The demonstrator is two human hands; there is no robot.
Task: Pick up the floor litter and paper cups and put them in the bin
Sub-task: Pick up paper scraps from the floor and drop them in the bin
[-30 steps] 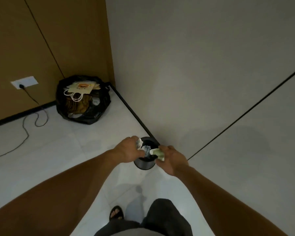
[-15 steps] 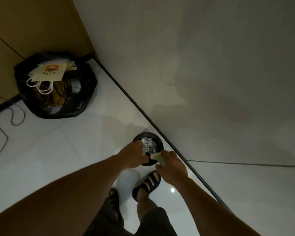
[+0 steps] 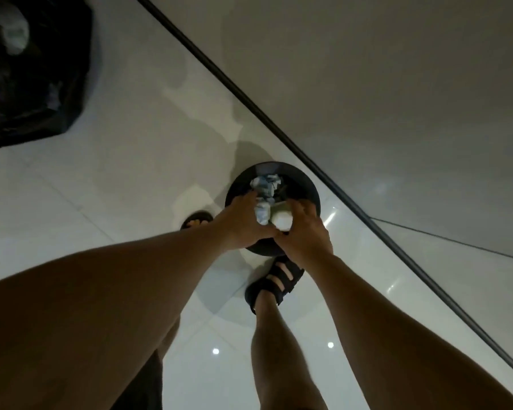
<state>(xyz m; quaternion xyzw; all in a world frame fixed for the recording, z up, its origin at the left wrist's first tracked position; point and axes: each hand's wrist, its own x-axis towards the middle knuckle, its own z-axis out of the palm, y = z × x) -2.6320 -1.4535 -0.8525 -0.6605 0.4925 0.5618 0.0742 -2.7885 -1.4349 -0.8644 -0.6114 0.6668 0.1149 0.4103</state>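
The bin [image 3: 308,184] stood on the white floor tiles [image 3: 116,179], close to the dark skirting strip [image 3: 249,93] at the foot of the wall, and it filled far more of the view than half a second before, because the head had dipped down over it. Both hands had come in from the near rim and sat right above the opening, touching at the thumbs. The left hand [image 3: 240,223] was still curled round a crumpled paper [image 3: 262,213], white with blue print, not yet let go. The right hand [image 3: 304,232] gripped a pale wad [image 3: 282,220]; cup or paper, I could not tell. More crumpled litter [image 3: 265,183] already lay inside the bin, just beyond the fingers. The black rubbish bag [image 3: 42,99] had slid off to the top-left corner, half cut off by the edge, and the cable seen earlier was gone from view. The right sandal [image 3: 276,279] was planted just beside the bin's near wall, and the left foot [image 3: 196,220] now peeked out past the left forearm, near the bin.
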